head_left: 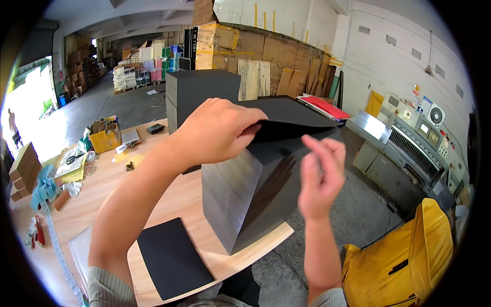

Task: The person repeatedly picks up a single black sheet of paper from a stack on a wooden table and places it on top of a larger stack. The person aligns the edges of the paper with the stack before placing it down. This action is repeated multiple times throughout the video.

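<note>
My left hand reaches over a tall stack of black sheets near the table's front edge. Its thumb and fingers pinch the near corner of a black sheet, raised so that a dark gap shows beneath it. My right hand is at the stack's right side, slightly blurred, index finger stretched out and nothing visible in it. Below my left forearm, another black sheet lies flat on the table. Behind the left hand rises a second black stack.
On the wooden table at left are a yellow box, scissors and a white glove. A yellow bag stands at lower right. A grey machine is farther right, cardboard-covered pallets behind.
</note>
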The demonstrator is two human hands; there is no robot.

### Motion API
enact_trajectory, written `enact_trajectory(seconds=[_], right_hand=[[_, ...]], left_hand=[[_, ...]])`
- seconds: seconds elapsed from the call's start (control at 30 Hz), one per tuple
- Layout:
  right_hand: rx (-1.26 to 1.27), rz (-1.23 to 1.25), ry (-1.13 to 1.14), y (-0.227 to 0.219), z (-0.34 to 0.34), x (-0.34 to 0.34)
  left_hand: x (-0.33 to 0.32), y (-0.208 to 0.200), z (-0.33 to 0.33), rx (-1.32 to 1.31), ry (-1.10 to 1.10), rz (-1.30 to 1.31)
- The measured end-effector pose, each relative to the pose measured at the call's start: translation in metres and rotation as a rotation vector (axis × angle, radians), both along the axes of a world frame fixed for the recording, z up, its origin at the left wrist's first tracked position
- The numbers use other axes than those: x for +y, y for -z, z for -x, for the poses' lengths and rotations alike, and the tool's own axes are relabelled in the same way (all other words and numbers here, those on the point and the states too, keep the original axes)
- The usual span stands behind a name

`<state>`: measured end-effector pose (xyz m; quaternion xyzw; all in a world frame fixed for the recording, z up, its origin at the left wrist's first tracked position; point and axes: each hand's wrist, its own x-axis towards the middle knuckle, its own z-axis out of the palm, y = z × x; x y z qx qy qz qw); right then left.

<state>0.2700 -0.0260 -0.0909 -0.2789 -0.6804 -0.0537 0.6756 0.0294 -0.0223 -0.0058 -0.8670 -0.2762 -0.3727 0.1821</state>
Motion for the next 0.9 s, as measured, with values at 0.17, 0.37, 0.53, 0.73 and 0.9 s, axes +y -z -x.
enact_trajectory(seconds=[0.17,0.37,0.53,0.73,0.9], right_hand=[[0.251,0.571,-0.318,-0.053,-0.028,0.028],[0.243,0.871,-0.419,-0.096,-0.043,0.047],[0.333,0.709,-0.709,-0.108,-0.003,0.041],[0.218,0.504,-1.023,-0.114,0.078,-0.012],[0.32,0.723,-1.272,-0.021,0.183,-0.069]], left_hand=[[0.009,0.011,-0.003,-0.102,-0.099,-0.245],[-0.014,0.002,-0.012,0.019,-0.172,-0.658],[-0.061,0.011,0.013,0.083,-0.254,-0.867],[-0.184,0.042,0.074,0.151,-0.359,-0.767],[-0.265,0.126,0.099,0.156,-0.693,-0.326]])
